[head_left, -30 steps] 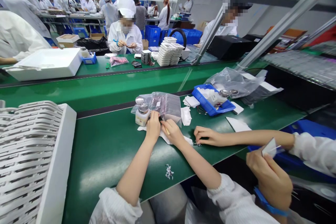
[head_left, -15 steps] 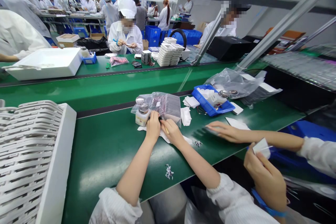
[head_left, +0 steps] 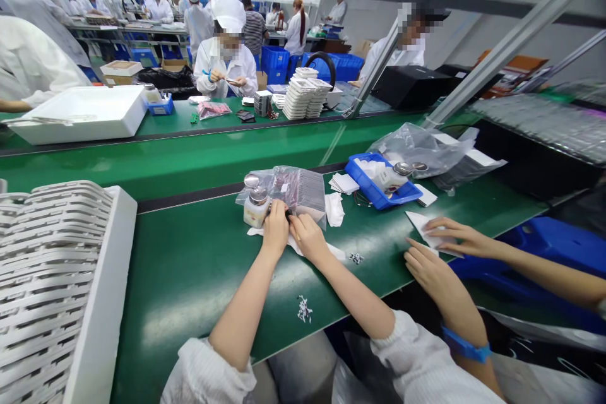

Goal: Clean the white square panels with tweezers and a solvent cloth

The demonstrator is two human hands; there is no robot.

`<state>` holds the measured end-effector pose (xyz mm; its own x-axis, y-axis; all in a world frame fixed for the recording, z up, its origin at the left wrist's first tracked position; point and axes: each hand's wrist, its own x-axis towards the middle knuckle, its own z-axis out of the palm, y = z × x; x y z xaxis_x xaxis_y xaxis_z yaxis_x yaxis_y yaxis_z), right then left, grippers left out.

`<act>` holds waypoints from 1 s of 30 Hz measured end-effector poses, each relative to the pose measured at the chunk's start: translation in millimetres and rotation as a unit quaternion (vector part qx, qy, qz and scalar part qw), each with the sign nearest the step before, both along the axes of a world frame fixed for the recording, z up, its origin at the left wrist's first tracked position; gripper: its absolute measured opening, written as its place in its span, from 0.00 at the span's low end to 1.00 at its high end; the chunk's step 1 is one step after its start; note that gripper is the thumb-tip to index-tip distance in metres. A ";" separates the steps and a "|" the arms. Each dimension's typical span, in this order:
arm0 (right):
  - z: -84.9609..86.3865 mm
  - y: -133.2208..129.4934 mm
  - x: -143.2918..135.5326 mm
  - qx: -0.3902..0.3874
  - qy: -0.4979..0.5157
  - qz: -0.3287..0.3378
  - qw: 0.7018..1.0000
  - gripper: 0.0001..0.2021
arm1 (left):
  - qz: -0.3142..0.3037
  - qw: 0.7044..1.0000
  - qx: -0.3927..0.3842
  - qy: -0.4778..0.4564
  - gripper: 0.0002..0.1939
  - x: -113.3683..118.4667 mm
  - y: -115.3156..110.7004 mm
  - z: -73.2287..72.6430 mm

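Observation:
My left hand (head_left: 276,227) is closed, with its fingertips beside a white bottle (head_left: 256,209) with a metal cap. My right hand (head_left: 307,233) is closed in a pinch just to the right of it. Between the fingertips shows a small dark piece (head_left: 288,214), mostly hidden by the fingers. A white cloth or paper (head_left: 337,252) lies under both hands. Behind them a clear plastic bag (head_left: 305,186) holds a row of thin grey plates. Small piles of black-and-white bits (head_left: 304,309) lie on the green table (head_left: 189,265) near my right forearm.
A white foam box (head_left: 101,303) with stacked white frames stands at left. At right are a blue tray (head_left: 381,186), a crumpled tissue (head_left: 334,209) and white cards (head_left: 344,184). A co-worker's hands (head_left: 440,284) touch a white sheet (head_left: 423,225). A metal post (head_left: 379,69) slants behind.
My hands stay almost in place; the right one has turned slightly. The co-worker's hands have moved to the white sheet, and the white card held up before no longer shows.

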<state>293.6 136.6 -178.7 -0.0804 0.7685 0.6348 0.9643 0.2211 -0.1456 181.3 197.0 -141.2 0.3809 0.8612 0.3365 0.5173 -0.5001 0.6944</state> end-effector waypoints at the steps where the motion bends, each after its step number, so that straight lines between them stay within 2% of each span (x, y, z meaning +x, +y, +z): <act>1: -0.4 0.0 -0.5 -0.001 -0.003 -0.003 1.000 0.12 | 0.000 1.000 0.000 0.001 0.13 0.0 -0.1 0.2; 8: -2.1 -0.6 -2.0 -0.001 0.000 -0.005 1.000 0.12 | -0.006 1.000 0.009 -0.004 0.13 -2.1 -0.7 1.5; 15: 2.2 -2.0 0.1 0.010 0.045 0.028 0.999 0.12 | 0.000 1.000 0.019 -0.005 0.14 -5.9 -4.2 4.1; 22: 6.6 -1.8 3.1 0.026 0.109 0.046 0.993 0.13 | 0.012 1.000 0.012 0.015 0.15 -3.2 -5.3 6.0; 30: 10.3 -2.1 -1.0 0.020 0.130 0.061 0.989 0.12 | 0.026 0.999 -0.014 0.017 0.13 -1.6 -5.4 6.3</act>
<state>292.6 134.5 -168.4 -0.0018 0.7367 0.6762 0.8610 0.3450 -0.3736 179.7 191.6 -134.9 0.3463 0.8889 0.2999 0.5654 -0.4529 0.6894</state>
